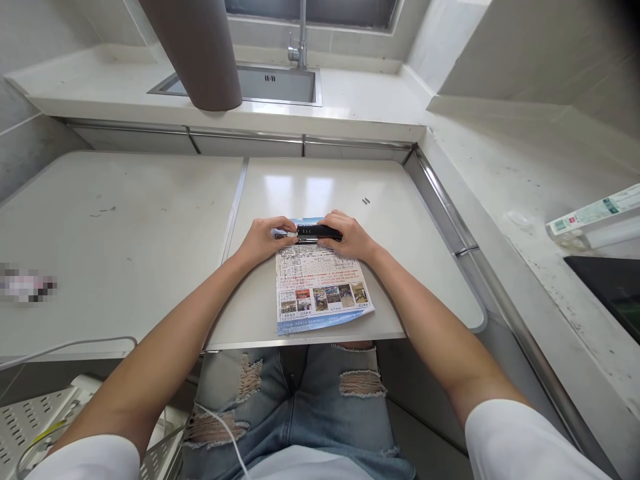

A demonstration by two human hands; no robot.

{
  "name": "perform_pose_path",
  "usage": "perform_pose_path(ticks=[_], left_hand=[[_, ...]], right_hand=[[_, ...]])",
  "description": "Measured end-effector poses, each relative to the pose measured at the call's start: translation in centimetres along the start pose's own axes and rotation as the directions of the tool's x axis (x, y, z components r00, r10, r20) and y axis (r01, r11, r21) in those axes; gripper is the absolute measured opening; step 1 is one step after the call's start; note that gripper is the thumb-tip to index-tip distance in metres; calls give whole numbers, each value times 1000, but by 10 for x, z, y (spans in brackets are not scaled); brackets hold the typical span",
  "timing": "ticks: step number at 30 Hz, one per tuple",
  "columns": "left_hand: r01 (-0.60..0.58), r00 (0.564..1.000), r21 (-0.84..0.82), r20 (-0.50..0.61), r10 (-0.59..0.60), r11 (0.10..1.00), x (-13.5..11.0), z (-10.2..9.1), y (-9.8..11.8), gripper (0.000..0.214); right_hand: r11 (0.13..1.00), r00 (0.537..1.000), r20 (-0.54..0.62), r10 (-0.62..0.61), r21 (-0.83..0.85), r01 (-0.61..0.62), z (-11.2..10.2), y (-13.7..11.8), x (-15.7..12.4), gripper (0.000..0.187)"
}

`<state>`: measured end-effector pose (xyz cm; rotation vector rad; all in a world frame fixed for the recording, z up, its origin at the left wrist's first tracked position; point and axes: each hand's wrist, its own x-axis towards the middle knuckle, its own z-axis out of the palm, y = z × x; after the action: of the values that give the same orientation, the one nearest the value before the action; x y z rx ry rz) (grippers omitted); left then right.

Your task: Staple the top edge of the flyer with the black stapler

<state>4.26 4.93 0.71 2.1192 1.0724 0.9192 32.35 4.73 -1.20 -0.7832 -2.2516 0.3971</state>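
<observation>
A printed leaflet (320, 287) with text and small photos lies on a white pull-out table (425, 267) in front of me. A black stapler (319, 233) sits across the leaflet's far edge. My left hand (260, 240) pinches the stapler's left end and the paper's top-left corner, fingers curled. My right hand (350, 237) wraps over the stapler's right end, fingers closed on it. Both forearms reach forward over my lap.
Two loose staples (366, 201) lie on the table beyond my hands. A sink (280, 83) with a tap is set in the counter behind. A grey pipe (200, 53) hangs at top left. A white box (595, 217) and dark hob (610, 287) are at right.
</observation>
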Motion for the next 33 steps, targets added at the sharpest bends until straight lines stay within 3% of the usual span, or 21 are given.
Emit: perform_pose_path(ticks=[17,22,27,33], left_hand=[[-110,994,-7,-25,110,994,-1,-5,-1,16],[-97,995,-21,-28,96,995,-2,-10,4,16],[-38,999,-52,-29,36,998,-3,-11,6,16],[-22,997,-108,66,29,994,-4,-7,7,51]], right_hand=[[991,992,-74,98,95,-90,-8,-6,0,41],[974,975,-109,195,141,-179,-20,-1,-4,43],[963,979,-92,184,214,-161,-26,3,-6,41],[953,995,29,99,285,-103,-9,-16,3,46]])
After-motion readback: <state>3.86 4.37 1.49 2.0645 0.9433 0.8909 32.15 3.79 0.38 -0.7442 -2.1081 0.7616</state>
